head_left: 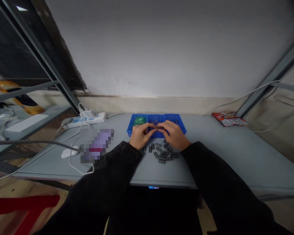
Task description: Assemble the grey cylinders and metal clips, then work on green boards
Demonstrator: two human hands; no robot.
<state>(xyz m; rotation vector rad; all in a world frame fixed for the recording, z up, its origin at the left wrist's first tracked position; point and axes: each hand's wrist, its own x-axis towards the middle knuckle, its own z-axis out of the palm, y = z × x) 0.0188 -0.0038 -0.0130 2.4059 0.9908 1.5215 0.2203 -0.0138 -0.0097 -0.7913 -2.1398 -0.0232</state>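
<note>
My left hand (140,134) and my right hand (174,134) meet fingertip to fingertip above the front of a blue three-part bin (129,130). Both are closed in a pinch around something small and dark, too small to name. Green material (139,121) lies in the bin's left compartment. Thin metal pieces (156,122) show in the middle one, partly hidden by my fingers. The right compartment (180,120) holds a few small items I cannot make out. On the table just below my hands lie several short dark grey cylinders (163,153), loosely scattered.
A white power strip (88,120) with plugs and cables sits at the back left. Nearer is a blurred purple object (99,143) beside a white round item (70,152). A red packet (229,119) lies at the back right. An orange bottle (19,96) leans at far left.
</note>
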